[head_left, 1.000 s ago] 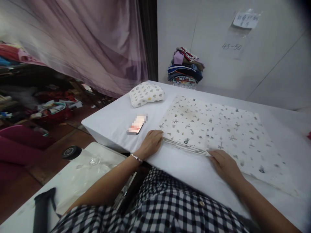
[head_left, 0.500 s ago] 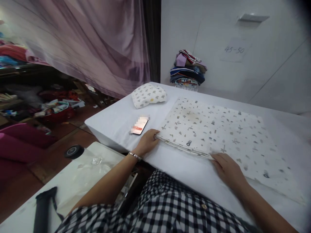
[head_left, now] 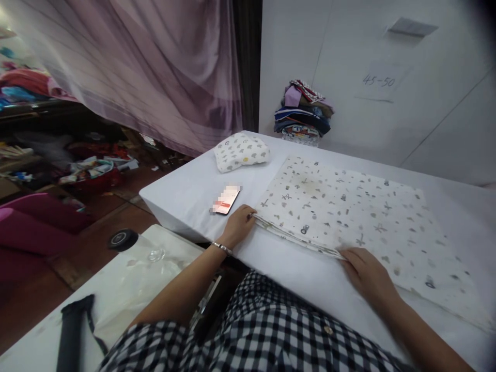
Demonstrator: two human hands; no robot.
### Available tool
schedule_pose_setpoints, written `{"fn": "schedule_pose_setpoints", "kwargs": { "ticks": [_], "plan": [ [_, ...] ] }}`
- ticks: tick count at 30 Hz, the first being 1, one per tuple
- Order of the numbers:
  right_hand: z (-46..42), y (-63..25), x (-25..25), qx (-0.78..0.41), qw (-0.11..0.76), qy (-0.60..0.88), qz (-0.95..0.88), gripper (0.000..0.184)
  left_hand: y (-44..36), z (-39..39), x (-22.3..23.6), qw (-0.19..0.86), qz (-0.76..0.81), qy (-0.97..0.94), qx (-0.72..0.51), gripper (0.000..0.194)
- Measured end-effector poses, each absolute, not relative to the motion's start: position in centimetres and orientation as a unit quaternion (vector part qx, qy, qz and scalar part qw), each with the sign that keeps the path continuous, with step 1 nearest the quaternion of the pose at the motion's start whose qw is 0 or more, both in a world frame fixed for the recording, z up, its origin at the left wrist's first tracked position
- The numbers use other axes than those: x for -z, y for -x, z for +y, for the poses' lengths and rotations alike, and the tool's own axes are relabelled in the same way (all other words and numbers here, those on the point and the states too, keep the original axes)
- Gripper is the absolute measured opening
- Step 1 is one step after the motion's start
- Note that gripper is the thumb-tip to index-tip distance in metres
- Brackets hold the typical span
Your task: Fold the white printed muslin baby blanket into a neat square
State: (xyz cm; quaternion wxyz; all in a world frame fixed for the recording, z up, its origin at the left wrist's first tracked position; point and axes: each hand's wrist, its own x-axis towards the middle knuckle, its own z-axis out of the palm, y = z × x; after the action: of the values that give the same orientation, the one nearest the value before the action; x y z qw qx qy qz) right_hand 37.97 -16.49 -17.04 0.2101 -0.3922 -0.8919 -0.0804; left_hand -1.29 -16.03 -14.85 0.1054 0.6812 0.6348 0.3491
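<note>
- White printed cloth (head_left: 360, 222) lies layered on the table (head_left: 182, 191) at our one o'clock.
- Likely soft, light and floppy; its layers could slip.
- Our left hand (head_left: 238, 226) pinches its nine-o'clock corner, our right hand (head_left: 366, 271) its six-o'clock edge; we judge both holds sound.

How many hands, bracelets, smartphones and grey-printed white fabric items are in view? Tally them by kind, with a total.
Hands: 2 (left hand, right hand)
Bracelet: 1
Smartphone: 1
Grey-printed white fabric items: 2 (layered cloth, counted as one; puffy bundle)
Total: 6
</note>
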Motion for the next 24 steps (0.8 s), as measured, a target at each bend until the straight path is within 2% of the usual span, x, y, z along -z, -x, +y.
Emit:
{"fn": "schedule_pose_setpoints", "kwargs": {
  "ticks": [9,16,24],
  "plan": [
    [-16.9,-38.0,17.3,0.096,0.232,0.37,-0.895,0.025,0.7,-16.5,15.3,0.102,0.675,-0.597,-0.422,0.013],
    [-17.0,-37.8,17.1,0.111,0.227,0.384,-0.888,0.026,0.9,-17.1,14.9,0.054,0.674,-0.648,-0.35,0.017],
    [-16.8,-37.3,16.6,0.102,0.202,0.371,-0.901,0.028,1.2,-17.5,13.9,-0.026,0.674,-0.711,-0.199,0.016]
  ]
}}
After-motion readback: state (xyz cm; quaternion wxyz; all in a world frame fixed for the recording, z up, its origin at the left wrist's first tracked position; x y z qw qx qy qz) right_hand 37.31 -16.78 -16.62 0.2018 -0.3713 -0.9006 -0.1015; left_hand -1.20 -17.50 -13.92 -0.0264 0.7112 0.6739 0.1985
